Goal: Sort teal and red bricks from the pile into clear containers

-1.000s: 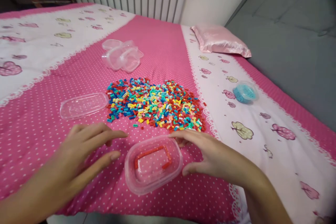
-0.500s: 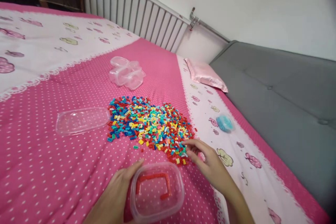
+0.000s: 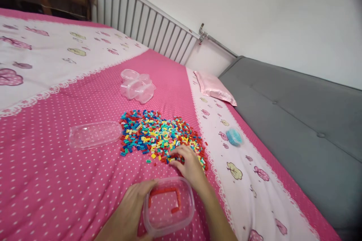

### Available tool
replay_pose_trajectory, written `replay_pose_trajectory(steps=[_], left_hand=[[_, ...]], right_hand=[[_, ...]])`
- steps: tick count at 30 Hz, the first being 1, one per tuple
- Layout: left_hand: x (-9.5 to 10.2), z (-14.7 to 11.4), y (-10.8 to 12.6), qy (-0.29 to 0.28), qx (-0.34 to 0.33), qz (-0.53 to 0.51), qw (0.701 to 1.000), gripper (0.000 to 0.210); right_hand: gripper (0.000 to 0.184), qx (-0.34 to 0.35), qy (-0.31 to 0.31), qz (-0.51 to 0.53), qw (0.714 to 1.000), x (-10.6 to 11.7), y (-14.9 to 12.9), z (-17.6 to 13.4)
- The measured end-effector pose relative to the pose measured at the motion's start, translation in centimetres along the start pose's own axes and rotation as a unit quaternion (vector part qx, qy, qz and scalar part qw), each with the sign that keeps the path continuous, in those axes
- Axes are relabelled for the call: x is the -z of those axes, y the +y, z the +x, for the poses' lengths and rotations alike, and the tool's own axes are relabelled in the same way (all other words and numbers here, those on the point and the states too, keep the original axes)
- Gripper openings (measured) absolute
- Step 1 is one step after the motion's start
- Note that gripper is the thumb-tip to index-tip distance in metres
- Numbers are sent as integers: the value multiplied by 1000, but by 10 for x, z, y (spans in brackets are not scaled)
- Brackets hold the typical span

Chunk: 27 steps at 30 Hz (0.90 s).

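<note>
My left hand [image 3: 138, 197] grips the left side of a clear plastic container [image 3: 169, 227], its thumb along the rim. Inside, small red bricks [image 3: 165, 189] are lined up in a bent, hook-like row. Past the container lies a wide pile of small coloured toy bricks [image 3: 158, 133] in red, blue, yellow, green and white. At the near edge of this pile is my right hand [image 3: 188, 162], reaching in from the right. Its thumb and index finger are curled but apart, touching the bricks; I see nothing held between them.
A clear lid [image 3: 94, 135] lies left of the pile. Several clear containers [image 3: 137, 87] are grouped farther back. To the right are a blue item in clear wrapping [image 3: 234, 136] and a pink pillow [image 3: 215, 88]. The pink dotted bedsheet [image 3: 42, 180] meets a grey headboard [image 3: 299, 120].
My right hand has moved left along the near edge of the pile, toward its middle. My left hand still holds the container. The view has tilted up slightly.
</note>
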State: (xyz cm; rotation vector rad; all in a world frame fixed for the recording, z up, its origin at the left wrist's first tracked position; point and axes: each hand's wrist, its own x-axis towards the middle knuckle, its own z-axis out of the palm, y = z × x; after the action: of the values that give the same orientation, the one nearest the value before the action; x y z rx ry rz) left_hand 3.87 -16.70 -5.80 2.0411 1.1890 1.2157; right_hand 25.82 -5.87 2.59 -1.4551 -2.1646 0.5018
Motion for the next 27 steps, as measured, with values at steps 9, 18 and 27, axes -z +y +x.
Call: replay_pose_trajectory(steps=[9,18,27], left_hand=[[5,4,3,-12,-45,-12,999,88],[4,2,5,-34,-32,-14,999,81],[6,5,6,-37,-42,0,998,80]], right_hand=[[24,69,-67,-33,995,-9,5,14],[13,97,-37,-49,993,-14,11,7],[11,97,14,2,995,-3,11,1]])
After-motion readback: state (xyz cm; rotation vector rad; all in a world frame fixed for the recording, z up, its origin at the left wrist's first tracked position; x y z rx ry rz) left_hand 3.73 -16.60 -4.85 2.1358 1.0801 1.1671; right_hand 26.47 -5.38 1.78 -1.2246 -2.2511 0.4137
